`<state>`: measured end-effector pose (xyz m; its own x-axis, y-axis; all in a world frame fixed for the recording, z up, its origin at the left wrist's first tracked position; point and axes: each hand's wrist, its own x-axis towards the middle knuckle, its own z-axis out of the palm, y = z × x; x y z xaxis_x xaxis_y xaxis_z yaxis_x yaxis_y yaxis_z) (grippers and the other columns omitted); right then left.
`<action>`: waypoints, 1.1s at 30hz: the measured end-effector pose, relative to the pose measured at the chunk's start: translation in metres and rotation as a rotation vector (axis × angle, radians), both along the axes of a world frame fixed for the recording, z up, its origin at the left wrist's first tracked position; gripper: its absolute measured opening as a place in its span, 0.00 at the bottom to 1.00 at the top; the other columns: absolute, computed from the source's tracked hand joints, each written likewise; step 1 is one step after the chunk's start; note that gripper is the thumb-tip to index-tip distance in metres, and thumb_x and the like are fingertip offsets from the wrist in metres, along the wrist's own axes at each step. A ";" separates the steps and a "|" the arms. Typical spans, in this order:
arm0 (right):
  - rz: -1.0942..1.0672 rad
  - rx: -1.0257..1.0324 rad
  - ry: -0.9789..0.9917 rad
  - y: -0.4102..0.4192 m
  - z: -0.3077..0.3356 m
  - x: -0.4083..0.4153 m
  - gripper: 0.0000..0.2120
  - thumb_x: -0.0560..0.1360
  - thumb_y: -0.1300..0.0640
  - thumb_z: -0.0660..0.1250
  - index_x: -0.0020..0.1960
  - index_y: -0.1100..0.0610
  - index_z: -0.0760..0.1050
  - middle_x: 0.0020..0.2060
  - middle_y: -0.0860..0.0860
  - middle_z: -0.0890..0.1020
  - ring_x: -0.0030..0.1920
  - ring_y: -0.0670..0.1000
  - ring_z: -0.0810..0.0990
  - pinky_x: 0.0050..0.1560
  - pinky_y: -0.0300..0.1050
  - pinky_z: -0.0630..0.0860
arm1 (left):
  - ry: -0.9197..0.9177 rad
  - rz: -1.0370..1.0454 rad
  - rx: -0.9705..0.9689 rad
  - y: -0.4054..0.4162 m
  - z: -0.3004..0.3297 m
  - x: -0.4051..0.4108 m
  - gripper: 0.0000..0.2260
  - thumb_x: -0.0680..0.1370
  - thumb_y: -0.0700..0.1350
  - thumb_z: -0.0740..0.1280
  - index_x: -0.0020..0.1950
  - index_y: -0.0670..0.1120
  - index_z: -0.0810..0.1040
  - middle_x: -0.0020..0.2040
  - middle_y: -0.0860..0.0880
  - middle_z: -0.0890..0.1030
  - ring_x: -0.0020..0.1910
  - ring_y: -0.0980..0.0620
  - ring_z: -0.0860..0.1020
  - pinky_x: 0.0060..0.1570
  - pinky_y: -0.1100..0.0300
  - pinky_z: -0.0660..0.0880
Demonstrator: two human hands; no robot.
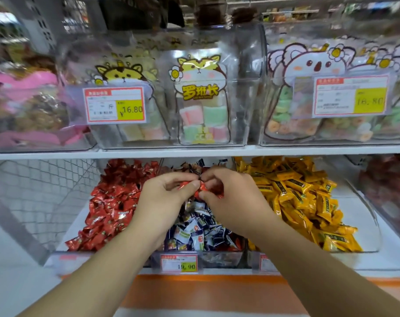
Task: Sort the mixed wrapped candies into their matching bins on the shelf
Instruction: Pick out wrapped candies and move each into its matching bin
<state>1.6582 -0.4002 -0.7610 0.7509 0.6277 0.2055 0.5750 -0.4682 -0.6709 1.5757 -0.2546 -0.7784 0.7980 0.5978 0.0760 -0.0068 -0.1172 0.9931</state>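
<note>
You're pinching red-wrapped candies (195, 187) in both your left hand (164, 197) and right hand (231, 195) over the middle bin (201, 227) of dark-and-white ones, so keep those fingers (195, 184) snug and swing left, dropping them into the red-candy bin (112, 202).

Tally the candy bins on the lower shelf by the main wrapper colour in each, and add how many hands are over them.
Red-wrapper bin: 1
Dark blue and white mixed bin: 1
Yellow-wrapper bin: 1
Total bins counted: 3
Hands over the middle bin: 2, the left hand and right hand, both pinching red candies.
</note>
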 end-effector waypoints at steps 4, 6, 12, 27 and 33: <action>-0.057 0.042 0.031 0.004 -0.003 -0.004 0.04 0.79 0.55 0.72 0.51 0.45 0.82 0.41 0.41 0.83 0.43 0.41 0.81 0.46 0.43 0.83 | 0.021 -0.002 0.017 0.004 -0.005 -0.008 0.05 0.74 0.46 0.79 0.49 0.54 0.89 0.49 0.58 0.87 0.54 0.62 0.83 0.65 0.55 0.76; -0.078 0.024 0.003 0.005 -0.005 -0.005 0.04 0.79 0.55 0.71 0.51 0.46 0.82 0.42 0.41 0.82 0.43 0.41 0.81 0.46 0.44 0.83 | 0.036 0.005 0.045 0.010 -0.009 -0.012 0.06 0.75 0.46 0.78 0.49 0.55 0.89 0.50 0.60 0.87 0.55 0.63 0.82 0.66 0.56 0.75; -0.104 -0.023 -0.046 0.007 -0.008 -0.003 0.04 0.79 0.55 0.71 0.51 0.46 0.82 0.40 0.40 0.82 0.41 0.39 0.80 0.37 0.29 0.74 | 0.051 -0.029 0.211 0.014 -0.013 -0.013 0.10 0.77 0.43 0.76 0.50 0.60 0.88 0.50 0.67 0.85 0.53 0.72 0.79 0.55 0.74 0.73; 0.040 0.038 0.021 0.054 -0.005 -0.035 0.03 0.81 0.50 0.69 0.49 0.42 0.78 0.43 0.41 0.81 0.41 0.42 0.80 0.39 0.40 0.78 | 0.158 0.134 0.521 0.109 0.001 -0.070 0.13 0.80 0.48 0.73 0.62 0.61 0.82 0.58 0.65 0.83 0.61 0.66 0.78 0.67 0.58 0.74; 0.104 0.162 0.154 0.099 0.003 -0.056 0.03 0.81 0.51 0.70 0.54 0.44 0.80 0.38 0.46 0.81 0.36 0.42 0.78 0.38 0.43 0.76 | 0.316 0.232 0.658 0.128 0.007 -0.083 0.14 0.82 0.51 0.67 0.68 0.55 0.79 0.60 0.56 0.84 0.60 0.53 0.81 0.64 0.55 0.76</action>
<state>1.6023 -0.3014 -0.7585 0.7142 0.6712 0.1985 0.4999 -0.2907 -0.8158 1.4924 -0.1267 -0.7716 0.7003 0.6634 0.2634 0.3627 -0.6486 0.6691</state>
